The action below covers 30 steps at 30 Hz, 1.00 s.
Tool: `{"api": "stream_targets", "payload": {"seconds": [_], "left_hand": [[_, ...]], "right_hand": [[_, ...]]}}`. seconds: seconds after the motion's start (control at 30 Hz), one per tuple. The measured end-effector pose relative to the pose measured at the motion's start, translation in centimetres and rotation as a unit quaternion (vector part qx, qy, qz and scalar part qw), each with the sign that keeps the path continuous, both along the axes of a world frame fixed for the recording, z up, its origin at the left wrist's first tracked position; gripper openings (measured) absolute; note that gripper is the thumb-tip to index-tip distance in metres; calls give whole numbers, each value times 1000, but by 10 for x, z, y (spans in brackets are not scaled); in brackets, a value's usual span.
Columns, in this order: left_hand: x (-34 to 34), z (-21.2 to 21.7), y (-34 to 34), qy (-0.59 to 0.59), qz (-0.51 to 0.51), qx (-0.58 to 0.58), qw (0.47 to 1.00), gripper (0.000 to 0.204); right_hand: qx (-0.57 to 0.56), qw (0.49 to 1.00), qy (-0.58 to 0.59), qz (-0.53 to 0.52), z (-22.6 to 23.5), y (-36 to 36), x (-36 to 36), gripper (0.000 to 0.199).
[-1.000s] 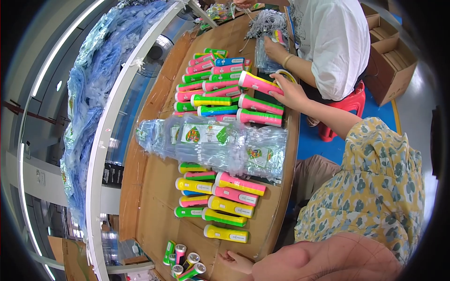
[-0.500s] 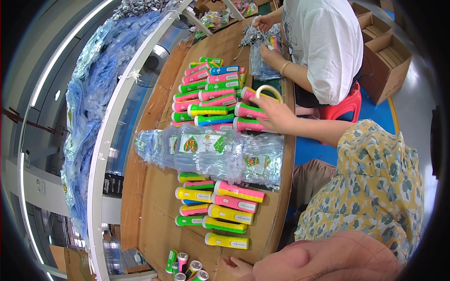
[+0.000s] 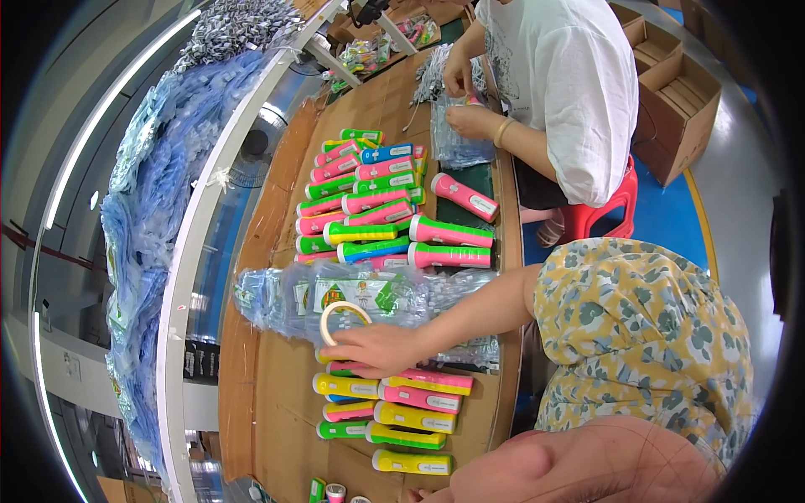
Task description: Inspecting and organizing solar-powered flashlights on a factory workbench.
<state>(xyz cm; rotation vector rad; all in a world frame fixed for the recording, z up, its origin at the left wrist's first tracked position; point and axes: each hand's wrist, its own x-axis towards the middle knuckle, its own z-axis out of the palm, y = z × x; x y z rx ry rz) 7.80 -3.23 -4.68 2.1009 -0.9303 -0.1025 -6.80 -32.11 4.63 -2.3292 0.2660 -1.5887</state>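
My right hand reaches over the lower group of flashlights, with a cream ring like a roll of tape held at its fingers. Its fingertips are over the end of a yellow flashlight, partly hidden by the hand. My left hand shows only as a sliver at the bottom edge, its fingers out of sight. A pile of clear printed plastic bags lies beside my right forearm. Beyond it, a pink flashlight rests at an angle, apart from a pile of pink, green, yellow and blue flashlights.
A co-worker in a white shirt sits on a red stool, hands at a stack of bags. Grey cords lie nearby. A white rail runs along the cardboard-covered table. Cardboard boxes stand behind.
My right hand has moved with the ring from the far pink flashlights, across the bags, to the lower group. The pink flashlight formerly under it now lies uncovered. The view has shifted slightly.
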Motion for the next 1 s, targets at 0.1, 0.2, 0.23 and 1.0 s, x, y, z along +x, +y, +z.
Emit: {"api": "stream_targets", "payload": {"seconds": [0.1,0.2,0.23,1.0], "left_hand": [[6,6,-6,-15,-18,28,999,51],[9,9,-24,-27,-49,52,997,53],[10,10,-29,-31,-59,60,996,54],[18,60,-21,-148,-179,203,951,70]], "right_hand": [[16,999,-31,1,-4,-5,-8,57],[30,998,16,52,-2,-7,-11,56],[6,998,-3,56,-1,-7,-10,55],[35,995,53,79,-5,-7,-15,44]]}}
